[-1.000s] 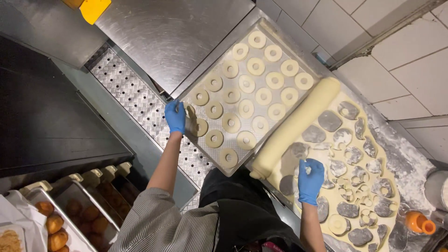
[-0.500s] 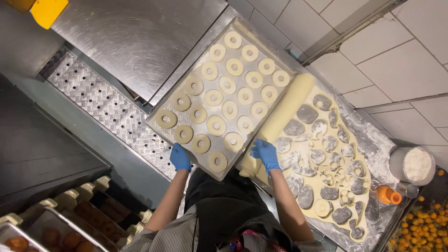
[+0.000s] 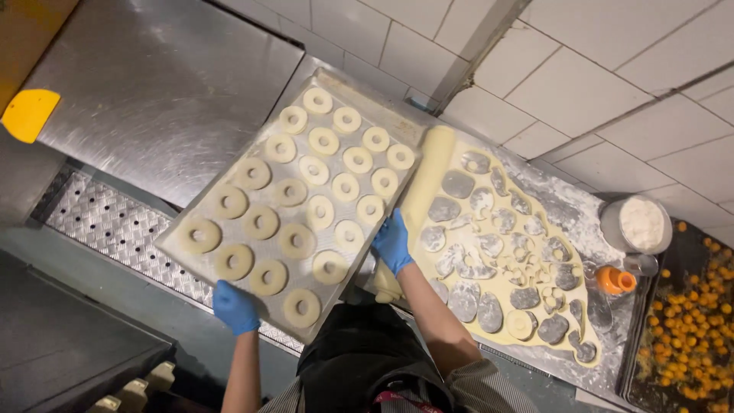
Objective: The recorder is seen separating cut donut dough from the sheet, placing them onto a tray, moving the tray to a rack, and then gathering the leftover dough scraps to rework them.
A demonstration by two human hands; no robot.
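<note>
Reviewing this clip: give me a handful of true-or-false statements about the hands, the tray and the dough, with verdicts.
1. Both hands wear blue gloves. True: the left hand and right hand are gloved in blue.
2. The flat metal baking tray holds ring-shaped raw dough pieces. True.
3. The right hand presses a cutter into the pale rolled-out dough sheet. False: it grips the tray's edge.
4. The dough sheet is uncut. False: it is full of round cut-out holes.
5. The round metal bowl of white flour sits on the tray. False: it stands on the counter beyond the dough sheet.

Both gloved hands (image 3: 235,306) (image 3: 393,242) outstretched, gripping
</note>
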